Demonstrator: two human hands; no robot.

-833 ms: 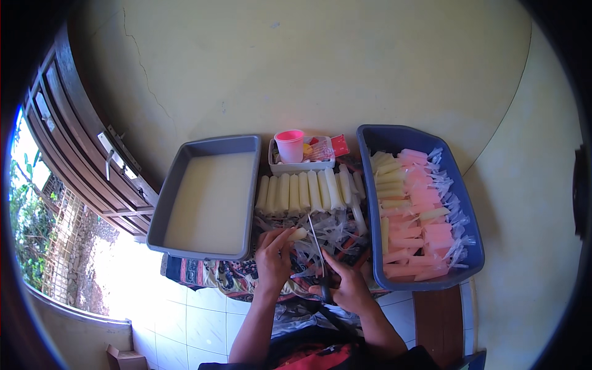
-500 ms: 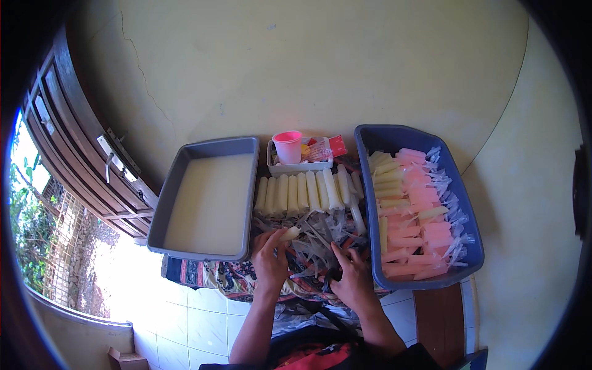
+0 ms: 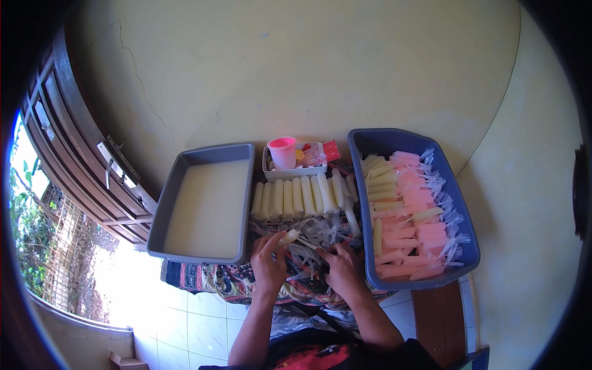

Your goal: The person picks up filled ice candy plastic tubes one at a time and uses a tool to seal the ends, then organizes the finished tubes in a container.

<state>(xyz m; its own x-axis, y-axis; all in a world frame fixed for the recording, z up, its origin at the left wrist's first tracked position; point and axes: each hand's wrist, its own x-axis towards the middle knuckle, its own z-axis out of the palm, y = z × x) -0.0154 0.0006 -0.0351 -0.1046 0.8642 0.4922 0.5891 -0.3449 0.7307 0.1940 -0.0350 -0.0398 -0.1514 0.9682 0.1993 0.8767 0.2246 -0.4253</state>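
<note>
My left hand (image 3: pixel 269 266) is closed around a pale, liquid-filled plastic tube bag (image 3: pixel 288 237), its rounded end showing past the fingers. From it, the twisted loose plastic runs right to my right hand (image 3: pixel 343 269), whose fingers are pinched on that end. Below both hands lie several clear, empty plastic sleeves (image 3: pixel 302 259). Just beyond them, a row of filled pale tube bags (image 3: pixel 288 198) lies side by side, with their loose ends toward me.
On the left stands a grey basin (image 3: pixel 161 213) of milky liquid. A dark blue basin (image 3: pixel 473 246) at right holds several pink and pale tube bags (image 3: pixel 407 237). A white box (image 3: pixel 296 171) with a pink cup (image 3: pixel 282 153) sits behind. Patterned cloth (image 3: pixel 209 276) covers the table.
My right hand has moved slightly left, closer to the tube bag, and now pinches its loose end. The left hand still holds the bag, which has turned a little. The view has shifted slightly.
</note>
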